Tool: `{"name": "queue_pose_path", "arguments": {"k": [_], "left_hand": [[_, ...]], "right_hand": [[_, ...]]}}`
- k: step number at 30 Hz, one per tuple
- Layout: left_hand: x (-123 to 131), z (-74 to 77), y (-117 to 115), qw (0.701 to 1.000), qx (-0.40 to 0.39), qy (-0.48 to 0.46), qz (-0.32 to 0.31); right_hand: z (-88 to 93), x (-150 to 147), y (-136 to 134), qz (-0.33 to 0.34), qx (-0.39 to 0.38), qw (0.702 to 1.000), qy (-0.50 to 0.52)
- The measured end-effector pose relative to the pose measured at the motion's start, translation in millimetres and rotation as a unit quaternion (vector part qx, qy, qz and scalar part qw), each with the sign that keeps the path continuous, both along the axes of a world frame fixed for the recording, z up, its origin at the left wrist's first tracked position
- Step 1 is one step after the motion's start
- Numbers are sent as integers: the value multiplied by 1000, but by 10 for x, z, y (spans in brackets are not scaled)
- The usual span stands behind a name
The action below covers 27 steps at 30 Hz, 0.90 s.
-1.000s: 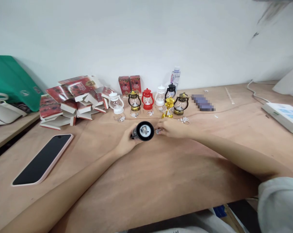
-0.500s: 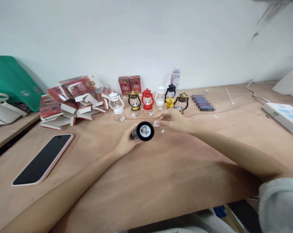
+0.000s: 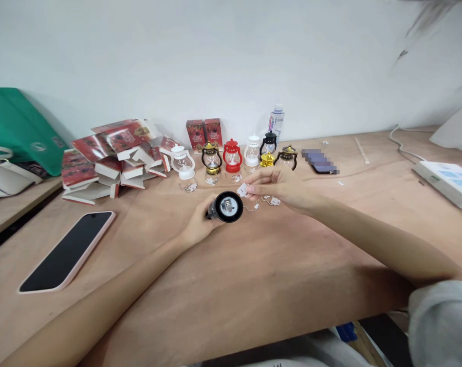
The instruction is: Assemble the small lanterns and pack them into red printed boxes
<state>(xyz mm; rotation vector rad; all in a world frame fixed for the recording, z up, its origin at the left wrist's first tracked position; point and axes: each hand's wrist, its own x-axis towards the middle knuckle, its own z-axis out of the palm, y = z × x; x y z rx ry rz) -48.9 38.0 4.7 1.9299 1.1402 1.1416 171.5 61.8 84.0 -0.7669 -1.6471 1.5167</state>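
A black lantern (image 3: 228, 206) lies tipped on its side in my left hand (image 3: 201, 222), its round base facing me. Inside that base shows a pale disc with a small metallic compartment. My right hand (image 3: 279, 187) pinches a small white tag (image 3: 242, 190) just beyond the base's upper right rim. Several small lanterns stand behind my hands: a white lantern (image 3: 183, 163), a bronze lantern (image 3: 211, 159), a red lantern (image 3: 232, 156) and others. Small white tags with wires, such as a white tag (image 3: 275, 201), lie on the table in front of them.
Red cardboard boxes (image 3: 116, 142) are heaped at the left, with two upright boxes (image 3: 205, 135) by the wall. A phone (image 3: 68, 250) lies at left, a blurred dark phone (image 3: 321, 162) at right. A bottle (image 3: 277, 120) stands behind the lanterns; a white power strip (image 3: 448, 181) is far right.
My right hand has shifted slightly and turned, bringing the white tag up to the lantern's base rim. Another tag on the table now shows below it. My left hand stays put.
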Motion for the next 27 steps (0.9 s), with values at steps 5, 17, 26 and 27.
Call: {"name": "queue_pose_path", "arguments": {"k": [5, 17, 26, 27], "left_hand": [[11, 3, -5, 1000, 3, -5, -11], [14, 32, -16, 1000, 6, 12, -15], [-12, 2, -5, 999, 18, 15, -22], [-13, -1, -4, 999, 18, 14, -23]], "right_hand": [[3, -14, -50, 18, -7, 1000, -3], [-72, -79, -284, -24, 379, 923, -54], [-229, -74, -245, -39, 646, 751, -134], [-231, -74, -245, -40, 655, 742, -136]]}}
